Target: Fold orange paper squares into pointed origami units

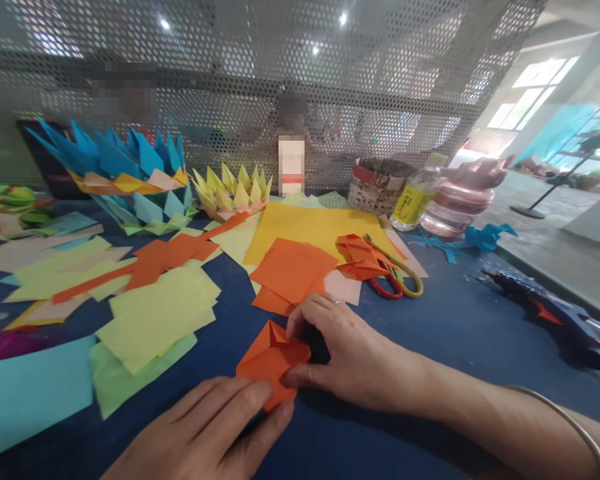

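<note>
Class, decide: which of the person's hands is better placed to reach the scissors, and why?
Probably the right hand: it lies nearer the scissors; the left hand sits farther, pressing the orange paper.

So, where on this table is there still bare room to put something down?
The widest bare patch of blue tabletop lies between the scissors and the glue gun, beyond the right hand. A narrower strip runs between the yellow-green sheets and the orange squares. The left side and back edge are crowded with paper.
</note>
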